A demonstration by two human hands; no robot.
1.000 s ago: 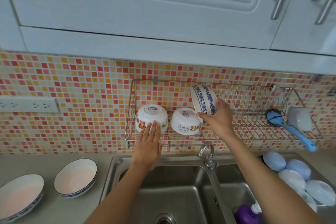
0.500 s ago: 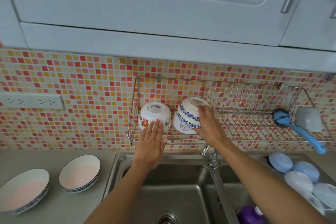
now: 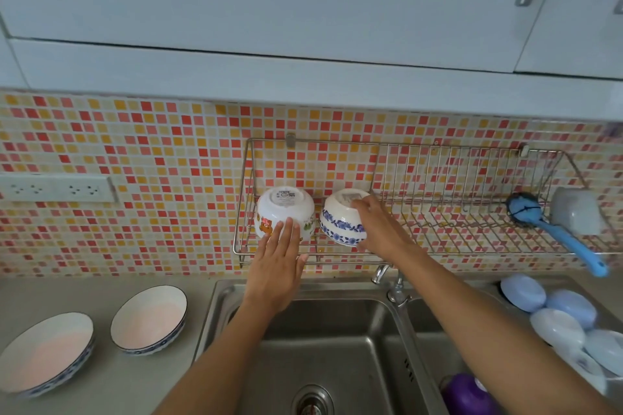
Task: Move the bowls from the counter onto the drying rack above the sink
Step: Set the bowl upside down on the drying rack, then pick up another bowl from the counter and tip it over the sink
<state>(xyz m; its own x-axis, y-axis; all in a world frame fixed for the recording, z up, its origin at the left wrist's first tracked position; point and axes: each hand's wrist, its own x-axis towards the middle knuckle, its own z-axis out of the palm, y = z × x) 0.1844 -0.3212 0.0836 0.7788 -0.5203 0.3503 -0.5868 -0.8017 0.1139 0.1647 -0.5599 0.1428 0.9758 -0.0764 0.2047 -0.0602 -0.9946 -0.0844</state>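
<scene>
On the wire drying rack (image 3: 438,248) stand two upside-down bowls side by side. The cartoon-printed white bowl (image 3: 285,210) is at the left end, and my left hand (image 3: 276,268) lies flat against its front with the fingers straight. Just right of it is the blue-flowered bowl (image 3: 338,224). My right hand (image 3: 382,229) grips this bowl from the right, fingers over its base. It hides whatever is beneath it. Two wide blue-rimmed bowls (image 3: 148,318) (image 3: 43,354) sit upright on the counter at the left.
A blue dish brush (image 3: 556,234) and a white cup (image 3: 576,216) occupy the rack's right end. The faucet (image 3: 394,283) stands below the rack between two sink basins (image 3: 337,347). Several pale dishes (image 3: 558,315) and a purple bottle (image 3: 468,394) fill the right basin. A cabinet hangs close overhead.
My right hand turned the blue-flowered bowl upside down and lowered it over the plain white bowl beside the cartoon bowl. My left hand stayed against the cartoon bowl.
</scene>
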